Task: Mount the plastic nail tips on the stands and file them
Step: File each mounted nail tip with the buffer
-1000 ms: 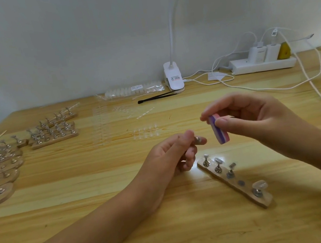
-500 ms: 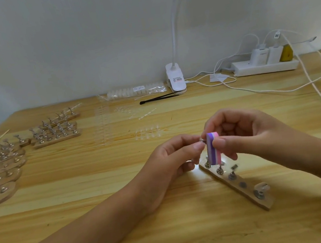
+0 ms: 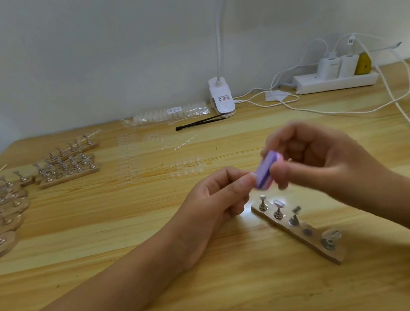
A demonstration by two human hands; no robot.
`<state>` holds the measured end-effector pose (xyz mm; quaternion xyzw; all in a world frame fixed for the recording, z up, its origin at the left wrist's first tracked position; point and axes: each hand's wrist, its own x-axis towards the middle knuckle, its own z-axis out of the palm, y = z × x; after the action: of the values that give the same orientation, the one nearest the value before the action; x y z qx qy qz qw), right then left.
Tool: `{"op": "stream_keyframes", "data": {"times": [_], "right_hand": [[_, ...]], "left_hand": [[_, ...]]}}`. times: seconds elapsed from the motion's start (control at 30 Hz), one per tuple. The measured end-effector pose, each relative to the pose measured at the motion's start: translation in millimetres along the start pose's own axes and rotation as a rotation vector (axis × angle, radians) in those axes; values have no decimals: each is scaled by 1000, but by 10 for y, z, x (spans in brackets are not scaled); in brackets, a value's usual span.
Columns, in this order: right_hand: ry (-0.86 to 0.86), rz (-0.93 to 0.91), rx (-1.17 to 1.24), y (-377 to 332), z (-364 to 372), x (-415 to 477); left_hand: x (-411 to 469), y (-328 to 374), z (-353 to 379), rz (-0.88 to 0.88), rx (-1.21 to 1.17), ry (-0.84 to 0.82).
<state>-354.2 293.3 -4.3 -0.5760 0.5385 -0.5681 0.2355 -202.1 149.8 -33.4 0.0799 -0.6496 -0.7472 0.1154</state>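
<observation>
My left hand (image 3: 217,200) pinches a small metal stand with a nail tip (image 3: 252,175) between thumb and fingers, mostly hidden. My right hand (image 3: 324,160) grips a pink and purple buffer block (image 3: 268,170), blurred, with its face against that tip. Just below the hands lies a wooden stand strip (image 3: 314,240) carrying metal pegs; one peg at its near end bears a clear nail tip (image 3: 331,235), and one socket on the strip is bare.
Several more wooden stand strips (image 3: 67,170) with pegs lie at the left. Clear nail tip sheets (image 3: 184,167) and a bag of tips (image 3: 167,113) sit behind. A clip lamp (image 3: 222,98), black tweezers (image 3: 199,122), power strip (image 3: 335,82) and cables (image 3: 401,108) line the back.
My right hand has brought the buffer block down and left onto the tip held in my left hand, and the block has tilted while moving against it.
</observation>
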Motion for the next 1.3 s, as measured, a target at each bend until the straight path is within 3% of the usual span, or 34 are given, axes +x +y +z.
{"op": "stream_keyframes", "data": {"times": [0.07, 0.1, 0.23, 0.4, 0.43, 0.57, 0.6, 0.73, 0.8, 0.9, 1.07, 1.1, 1.2, 1.23, 1.3], "right_hand": [[164, -36, 32, -13, -24, 28], [169, -32, 22, -32, -57, 29], [-153, 60, -58, -45, -38, -22], [215, -41, 29, -61, -60, 34], [190, -21, 12, -81, -114, 36], [-248, 100, -60, -81, -101, -16], [-220, 76, -64, -59, -61, -19], [160, -19, -9, -45, -96, 41], [85, 12, -39, -69, -194, 41], [-261, 81, -127, -76, -143, -7], [132, -21, -12, -77, -127, 49], [102, -4, -17, -86, -170, 50], [-244, 109, -22, -78, -176, 4], [-266, 113, -30, -63, -138, -8], [-106, 45, -44, -50, -92, 10]], "left_hand": [[3, 7, -5, -7, -30, 3], [4, 9, -3, -6, -31, 1], [-8, 14, 2, 7, 12, -26], [-40, 15, 18, 32, 114, -61], [-40, 13, 24, 35, 125, -64], [-34, 2, 36, 54, 122, -58], [-36, 0, 35, 57, 119, -59], [-43, -9, 17, 52, 122, -62], [-44, -10, 31, 55, 129, -64], [-45, 4, 46, 56, 126, -62], [-35, -13, 34, 46, 159, -49], [-34, -14, 34, 45, 160, -47], [-38, -11, 41, 46, 142, -51], [-40, -10, 43, 51, 136, -55], [-40, -7, 43, 46, 125, -54]]}}
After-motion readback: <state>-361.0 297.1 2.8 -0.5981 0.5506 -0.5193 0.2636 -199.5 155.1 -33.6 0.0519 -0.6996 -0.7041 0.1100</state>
